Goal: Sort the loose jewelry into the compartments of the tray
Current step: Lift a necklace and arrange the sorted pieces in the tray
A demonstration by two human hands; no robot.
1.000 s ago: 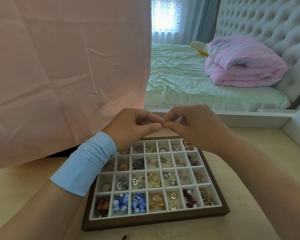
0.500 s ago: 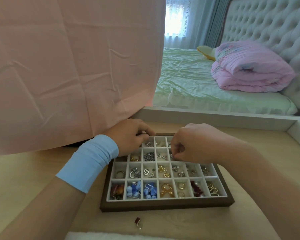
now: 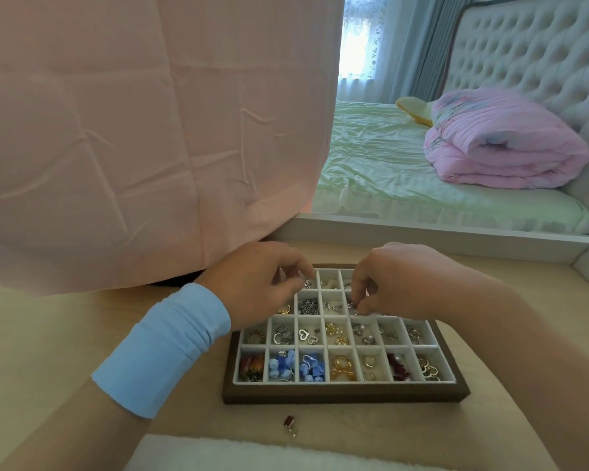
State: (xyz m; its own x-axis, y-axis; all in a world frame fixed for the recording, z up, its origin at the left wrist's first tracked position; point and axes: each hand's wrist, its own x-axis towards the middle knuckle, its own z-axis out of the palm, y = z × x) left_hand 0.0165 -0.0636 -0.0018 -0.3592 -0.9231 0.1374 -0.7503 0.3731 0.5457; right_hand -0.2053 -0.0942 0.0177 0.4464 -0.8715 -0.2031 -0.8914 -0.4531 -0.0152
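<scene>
Head view looks down on a pale wooden desk [image 3: 55, 338] where a dark-framed tray [image 3: 346, 395] with white compartments lies just ahead of the person. Most of its visible compartments hold sorted jewelry: blue bead pieces [image 3: 281, 367] and a gold bow [image 3: 344, 368] in the near row, silver hearts [image 3: 307, 336] in the row behind. Both hands reach over the tray's far half and are apart from each other. The left hand [image 3: 262, 283], with a light blue sleeve [image 3: 167, 348] at its wrist, has its fingers curled and its thumb and forefinger drawn together at a small silver piece [image 3: 307, 284] in the far row; I cannot tell whether it pinches the piece or only touches it. The right hand [image 3: 398, 283] curls down into a compartment of the second row from the back, fingertips close together, and whatever lies between them is too small to make out. One loose red piece [image 3: 289, 423] lies on the desk just in front of the tray's near rim, apart from it. A pink cloth [image 3: 150, 130] hangs at the left, and behind the desk a bed [image 3: 388, 164] carries a folded pink quilt [image 3: 507, 147].
</scene>
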